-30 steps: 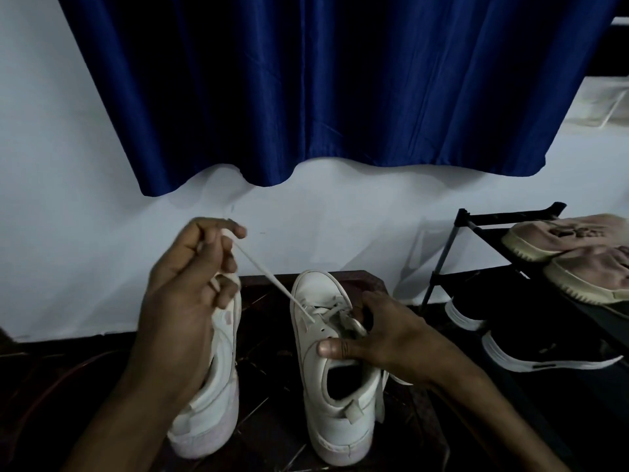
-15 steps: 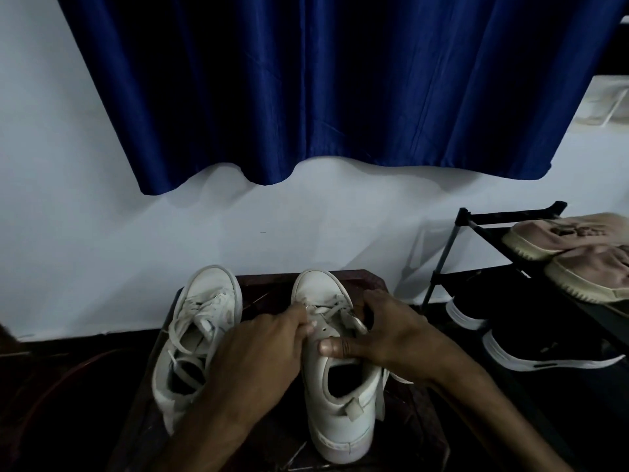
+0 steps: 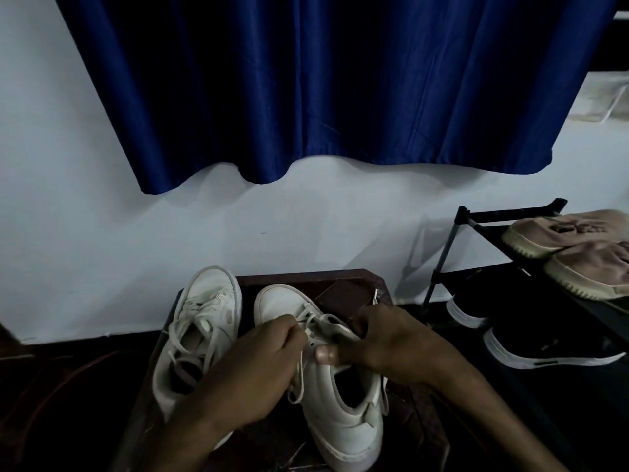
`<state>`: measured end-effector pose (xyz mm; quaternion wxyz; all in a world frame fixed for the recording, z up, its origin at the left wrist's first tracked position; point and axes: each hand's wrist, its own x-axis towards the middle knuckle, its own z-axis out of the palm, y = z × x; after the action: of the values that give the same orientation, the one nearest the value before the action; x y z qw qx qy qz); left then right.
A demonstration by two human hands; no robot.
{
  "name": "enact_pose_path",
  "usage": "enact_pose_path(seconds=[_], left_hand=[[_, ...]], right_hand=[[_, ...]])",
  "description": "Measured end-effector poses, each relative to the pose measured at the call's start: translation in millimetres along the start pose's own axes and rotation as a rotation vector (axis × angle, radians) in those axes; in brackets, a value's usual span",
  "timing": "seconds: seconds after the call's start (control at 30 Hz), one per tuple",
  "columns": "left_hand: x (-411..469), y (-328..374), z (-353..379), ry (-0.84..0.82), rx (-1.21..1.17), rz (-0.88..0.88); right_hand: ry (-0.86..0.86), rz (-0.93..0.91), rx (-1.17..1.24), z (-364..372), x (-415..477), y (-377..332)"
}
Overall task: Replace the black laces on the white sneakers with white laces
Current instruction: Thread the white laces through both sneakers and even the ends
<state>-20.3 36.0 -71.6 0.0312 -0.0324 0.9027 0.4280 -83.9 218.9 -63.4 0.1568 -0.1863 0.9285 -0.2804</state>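
**Lacing the second sneaker's upper eyelets**

The left hand [image 3: 252, 376] pinches the white lace [image 3: 299, 379] at the eyelet row with curled fingers, and a loop hangs below its knuckles. The right hand [image 3: 384, 338] grips the sneaker [image 3: 340, 417] by its upper, thumb pressed beside the left fingertips. The other sneaker [image 3: 204, 311], beyond the left knuckles, looks fully laced in white. The next move likely calls for feeding the tip through the next hole and drawing out the slack.

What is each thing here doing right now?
Left sneaker, laced in white, standing untouched.
Right sneaker, partly laced, gripped by right hand.
White lace, end dangling, pinched by left hand.
Blue curtain, hanging closed.
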Motion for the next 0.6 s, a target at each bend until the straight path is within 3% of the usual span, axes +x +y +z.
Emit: enact_pose_path(seconds=[0.13, 0.3, 0.37, 0.47, 0.6], left_hand=[[0.0, 11.8, 0.7, 0.074, -0.413, -0.139], [8.2, 14.3, 0.5, 0.172, -0.675, -0.172], [5.3, 11.1, -3.9, 0.227, -0.42, -0.049], [-1.8, 11.8, -12.2, 0.332, 0.319, 0.101], [0.0, 16.7, -13.4, 0.444, 0.644, 0.094]], right_hand=[[0.138, -0.015, -0.076, 9.8, -5.6, -1.6], [0.272, 0.005, -0.071, 17.1, -9.1, -4.8], [0.265, 0.016, -0.09, 15.0, -11.1, -4.4], [0.226, 0.008, -0.125, 11.1, -10.9, -2.9], [0.0, -0.021, 0.056, -7.2, -13.7, -2.3]])
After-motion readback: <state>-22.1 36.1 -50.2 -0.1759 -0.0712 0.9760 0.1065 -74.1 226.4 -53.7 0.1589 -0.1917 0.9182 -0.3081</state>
